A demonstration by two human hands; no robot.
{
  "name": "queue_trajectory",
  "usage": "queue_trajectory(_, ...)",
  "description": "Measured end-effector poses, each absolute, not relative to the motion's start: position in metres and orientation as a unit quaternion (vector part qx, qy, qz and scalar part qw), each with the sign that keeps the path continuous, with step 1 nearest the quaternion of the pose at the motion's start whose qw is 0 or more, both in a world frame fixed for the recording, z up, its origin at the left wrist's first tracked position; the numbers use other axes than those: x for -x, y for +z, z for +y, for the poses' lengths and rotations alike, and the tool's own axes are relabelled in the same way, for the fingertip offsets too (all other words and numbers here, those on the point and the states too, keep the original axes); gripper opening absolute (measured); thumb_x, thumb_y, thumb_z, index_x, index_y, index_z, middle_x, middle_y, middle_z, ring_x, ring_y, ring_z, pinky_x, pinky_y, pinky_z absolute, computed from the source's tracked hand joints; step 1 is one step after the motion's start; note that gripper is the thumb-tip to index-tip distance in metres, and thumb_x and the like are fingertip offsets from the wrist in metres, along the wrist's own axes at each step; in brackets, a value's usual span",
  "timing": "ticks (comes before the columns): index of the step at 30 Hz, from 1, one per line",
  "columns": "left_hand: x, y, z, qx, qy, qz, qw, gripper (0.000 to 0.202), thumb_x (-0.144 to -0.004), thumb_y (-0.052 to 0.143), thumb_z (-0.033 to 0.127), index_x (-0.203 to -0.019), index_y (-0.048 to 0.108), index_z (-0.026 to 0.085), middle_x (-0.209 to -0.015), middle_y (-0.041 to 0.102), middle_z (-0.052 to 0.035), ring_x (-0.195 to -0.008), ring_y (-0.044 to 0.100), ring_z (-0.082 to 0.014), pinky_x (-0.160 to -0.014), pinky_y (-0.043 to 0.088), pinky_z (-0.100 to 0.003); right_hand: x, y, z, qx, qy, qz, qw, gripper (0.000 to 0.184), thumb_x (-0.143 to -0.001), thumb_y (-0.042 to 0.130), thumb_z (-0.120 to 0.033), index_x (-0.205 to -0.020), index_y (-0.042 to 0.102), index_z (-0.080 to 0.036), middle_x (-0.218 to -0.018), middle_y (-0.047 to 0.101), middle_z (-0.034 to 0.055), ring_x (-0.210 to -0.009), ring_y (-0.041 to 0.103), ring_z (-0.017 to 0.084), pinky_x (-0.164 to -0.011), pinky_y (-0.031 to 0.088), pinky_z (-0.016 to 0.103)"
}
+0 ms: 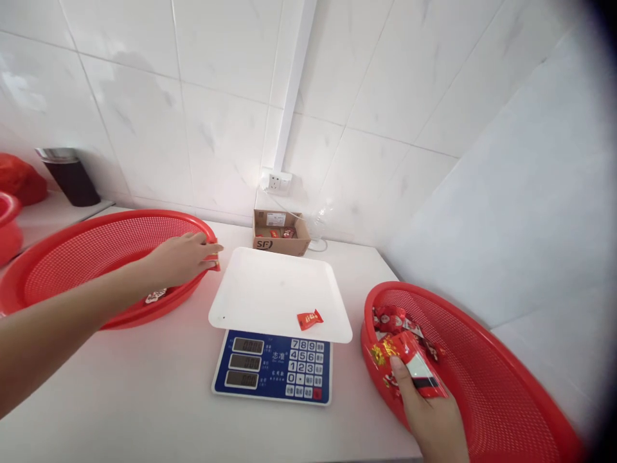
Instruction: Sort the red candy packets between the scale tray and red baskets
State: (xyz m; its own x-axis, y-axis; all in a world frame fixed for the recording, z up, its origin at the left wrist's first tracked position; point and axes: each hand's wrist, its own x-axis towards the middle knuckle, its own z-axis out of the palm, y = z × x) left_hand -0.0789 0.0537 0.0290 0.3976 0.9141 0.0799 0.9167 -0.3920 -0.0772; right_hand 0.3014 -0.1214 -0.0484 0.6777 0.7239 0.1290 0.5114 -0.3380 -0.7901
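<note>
My left hand (180,258) is above the right rim of the left red mesh basket (108,238), its fingers pinched round a small red wrapped packet (213,260). At the near side of the right red mesh basket (501,379), my right hand (431,415) grips a larger red packet with gold print (409,360), thumb on top. Several red packets (389,317) lie in that basket beneath it. Between the baskets stands a digital scale (272,366) with a white tray (270,283). One small red packet (310,319) rests near the tray's front edge.
Behind the scale, an open cardboard box (282,245) holds a few red packets. A wall socket (276,182) with a cable is above it. A dark tumbler (71,177) and red containers (8,225) stand far left. White tiled wall closes off the back.
</note>
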Motion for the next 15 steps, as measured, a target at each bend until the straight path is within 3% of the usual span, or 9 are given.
queue_trajectory(3,0.081,0.027,0.043,0.842,0.018,-0.524,0.127,0.036,-0.092,0.042,0.033,-0.118,0.06,0.016,-0.105,0.065,-0.016,-0.1,0.057,-0.0346,-0.086,0.039,-0.052,-0.302,-0.047,-0.12,0.813,0.12,-0.38,0.424,0.057,-0.071,0.059,-0.055,-0.106,0.067,-0.011,-0.111,0.067,0.0177,-0.111,0.056,0.037,-0.093,0.042,0.047)
queue_trajectory(5,0.061,0.023,0.036,0.863,0.011,-0.483,0.15,0.037,-0.091,0.045,0.036,-0.118,0.06,0.016,-0.115,0.063,-0.0173,-0.11,0.052,-0.0358,-0.093,0.034,-0.054,-0.302,-0.047,-0.119,0.815,0.113,-0.382,0.421,0.057,-0.071,0.059,-0.055,-0.106,0.067,-0.012,-0.111,0.067,0.0178,-0.111,0.056,0.038,-0.093,0.042,0.047)
queue_trajectory(8,0.012,0.01,0.027,0.915,-0.029,-0.396,0.074,0.036,-0.09,0.048,0.037,-0.118,0.06,0.018,-0.118,0.062,-0.015,-0.117,0.049,-0.0332,-0.096,0.034,-0.049,-0.302,-0.047,-0.12,0.82,0.109,-0.381,0.413,0.059,-0.071,0.058,-0.057,-0.108,0.066,-0.012,-0.111,0.066,0.0173,-0.111,0.056,0.036,-0.092,0.044,0.045)
queue_trajectory(13,-0.07,-0.024,0.016,0.96,-0.042,-0.276,-0.02,0.034,-0.089,0.048,0.04,-0.116,0.059,0.024,-0.103,0.068,-0.0079,-0.097,0.06,-0.024,-0.08,0.046,-0.034,-0.308,-0.053,-0.123,0.857,0.126,-0.341,0.365,0.067,-0.069,0.055,-0.065,-0.109,0.066,-0.012,-0.104,0.068,0.0186,-0.105,0.059,0.039,-0.085,0.046,0.049)
queue_trajectory(15,-0.089,-0.034,0.016,0.965,-0.042,-0.257,-0.026,0.029,-0.086,0.052,0.031,-0.114,0.06,0.024,-0.102,0.068,-0.0078,-0.094,0.061,-0.0236,-0.075,0.047,-0.032,-0.311,-0.054,-0.123,0.859,0.123,-0.341,0.362,0.065,-0.069,0.055,-0.065,-0.107,0.066,-0.012,-0.101,0.069,0.0188,-0.104,0.058,0.04,-0.085,0.046,0.05)
